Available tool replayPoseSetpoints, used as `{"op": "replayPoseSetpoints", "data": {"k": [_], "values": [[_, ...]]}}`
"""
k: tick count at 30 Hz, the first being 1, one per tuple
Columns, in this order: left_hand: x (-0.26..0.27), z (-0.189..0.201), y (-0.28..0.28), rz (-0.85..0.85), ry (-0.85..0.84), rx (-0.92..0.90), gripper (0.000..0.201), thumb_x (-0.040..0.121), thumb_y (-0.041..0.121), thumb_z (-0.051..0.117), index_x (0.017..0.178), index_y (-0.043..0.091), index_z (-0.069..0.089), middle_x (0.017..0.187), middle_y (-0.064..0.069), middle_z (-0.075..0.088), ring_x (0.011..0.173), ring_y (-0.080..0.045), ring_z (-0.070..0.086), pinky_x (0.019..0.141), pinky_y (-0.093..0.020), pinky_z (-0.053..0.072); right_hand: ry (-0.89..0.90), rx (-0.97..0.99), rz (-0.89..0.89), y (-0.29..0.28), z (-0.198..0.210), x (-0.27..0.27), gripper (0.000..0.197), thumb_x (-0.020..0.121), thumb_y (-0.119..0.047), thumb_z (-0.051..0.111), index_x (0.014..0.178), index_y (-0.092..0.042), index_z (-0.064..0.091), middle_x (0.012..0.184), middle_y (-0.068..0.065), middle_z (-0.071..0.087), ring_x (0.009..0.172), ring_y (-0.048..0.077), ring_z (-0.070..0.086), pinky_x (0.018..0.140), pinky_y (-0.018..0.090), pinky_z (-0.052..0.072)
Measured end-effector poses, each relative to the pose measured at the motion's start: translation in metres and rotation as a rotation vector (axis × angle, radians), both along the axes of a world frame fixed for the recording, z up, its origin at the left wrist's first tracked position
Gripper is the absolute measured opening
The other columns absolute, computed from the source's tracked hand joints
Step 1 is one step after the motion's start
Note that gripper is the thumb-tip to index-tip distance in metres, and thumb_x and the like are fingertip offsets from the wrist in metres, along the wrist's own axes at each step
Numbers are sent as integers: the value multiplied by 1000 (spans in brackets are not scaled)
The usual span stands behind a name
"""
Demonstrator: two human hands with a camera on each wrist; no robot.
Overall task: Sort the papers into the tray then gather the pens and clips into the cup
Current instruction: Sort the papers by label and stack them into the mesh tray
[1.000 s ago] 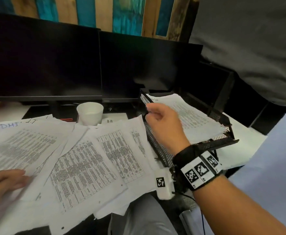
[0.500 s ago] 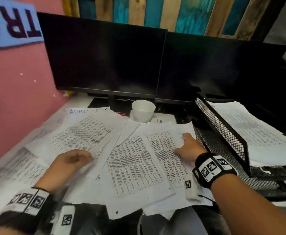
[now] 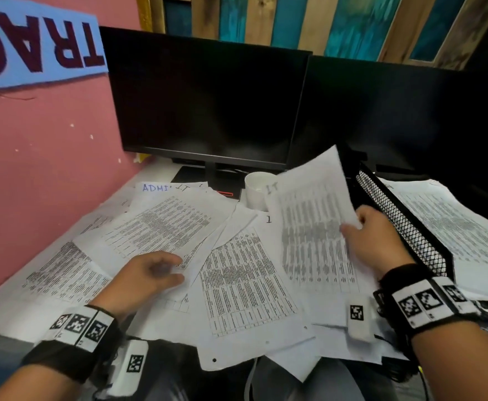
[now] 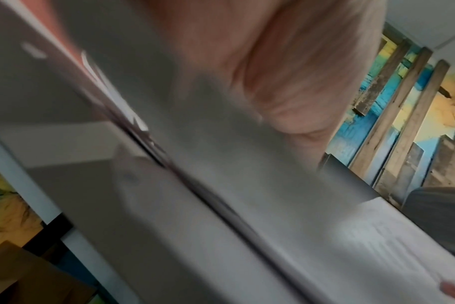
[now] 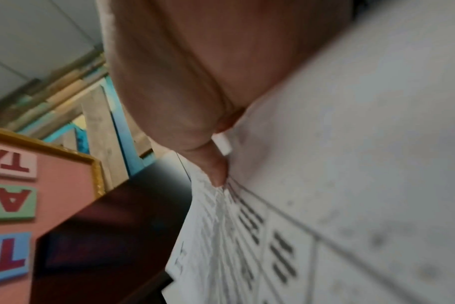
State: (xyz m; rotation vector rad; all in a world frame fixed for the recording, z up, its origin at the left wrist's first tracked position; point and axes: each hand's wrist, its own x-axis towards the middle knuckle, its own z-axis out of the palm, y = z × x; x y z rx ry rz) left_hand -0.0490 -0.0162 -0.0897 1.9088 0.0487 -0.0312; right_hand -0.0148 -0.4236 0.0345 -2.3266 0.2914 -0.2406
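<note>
Papers (image 3: 237, 279) spread before the monitors (image 3: 208, 102), cup (image 3: 255, 189) behind them, tray (image 3: 404, 227) at right.

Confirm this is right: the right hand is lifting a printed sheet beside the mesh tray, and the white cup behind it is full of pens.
Not quite. The right hand does lift a printed sheet beside the mesh tray, but no pens show in the white cup. The head view shows this.

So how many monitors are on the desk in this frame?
2. The left monitor stands at the back beside the pink wall; the right monitor sits directly next to it, behind the mesh tray. Both screens are dark. None seem hidden.
</note>
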Motion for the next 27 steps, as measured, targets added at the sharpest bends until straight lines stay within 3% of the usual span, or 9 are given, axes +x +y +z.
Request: {"op": "replayPoseSetpoints", "data": {"k": [5, 10, 13, 15, 17, 19, 21, 24, 27], "values": [[1, 6, -1, 23, 3, 55, 25, 81, 15, 92, 95, 33, 82, 105, 15, 81, 112, -10, 73, 103, -34, 54, -287, -102, -2, 0, 52, -11, 9, 104, -12, 55, 109, -14, 62, 97, 7, 65, 87, 31, 60, 71, 34, 40], [-4, 12, -1, 75, 9, 113, 30, 83, 14, 89, 96, 39, 80, 115, 8, 79, 115, -9, 72, 91, -32, 59, -492, 294, 5, 10, 69, -15, 22, 104, -8, 54, 119, -20, 67, 102, -6, 71, 86, 8, 67, 78, 16, 56], [-8, 21, 2, 98, 18, 218, 32, 80, 23, 87, 99, 46, 76, 120, 12, 76, 115, -6, 71, 93, -36, 61, -292, 598, 67, 31, 25, 2, 28, 104, -2, 53, 124, -12, 69, 108, 7, 78, 98, 27, 77, 91, 46, 63], [-11, 30, 0, 102, 10, 341, 28, 84, 21, 84, 96, 44, 73, 115, 7, 76, 105, -7, 72, 76, -17, 54, -77, 750, 150, 50, -17, 7, 31, 105, -1, 54, 130, -13, 68, 115, 13, 79, 106, 35, 77, 90, 56, 63], [-13, 34, 1, 104, 46, 402, 38, 85, 15, 85, 113, 36, 70, 121, 0, 75, 109, -6, 70, 66, -8, 42, 116, 805, 194, 69, -61, 6, 33, 104, -2, 55, 132, -15, 68, 116, 15, 79, 106, 37, 77, 91, 60, 61], [-13, 36, 4, 55, 113, 484, 66, 82, 12, 87, 139, 31, 60, 134, 6, 69, 123, -12, 65, 81, -16, 50, 243, 848, 190, 83, -94, 4, 36, 105, -3, 52, 134, -17, 68, 117, 17, 78, 106, 40, 77, 92, 64, 60], [-12, 38, 8, 15, 155, 633, 66, 91, 15, 78, 148, 32, 51, 141, 7, 62, 122, -16, 63, 94, -31, 54, 286, 868, 167, 92, -110, 2, 39, 106, 0, 45, 132, -18, 68, 116, 17, 78, 106, 42, 75, 93, 64, 59], [-11, 37, 14, 53, 205, 663, 55, 87, 10, 69, 132, 41, 58, 124, 12, 62, 104, -19, 67, 78, -30, 50, 310, 867, 146, 98, -114, -2, 46, 104, 7, 37, 127, -17, 68, 115, 17, 78, 107, 42, 74, 92, 62, 60], [-9, 36, 21, 192, 139, 545, 32, 91, 7, 65, 100, 36, 75, 90, 7, 79, 68, -15, 73, 62, -30, 53, 305, 843, 157, 96, -113, -4, 48, 102, 7, 37, 128, -17, 69, 116, 16, 78, 108, 43, 74, 94, 64, 59]]}}
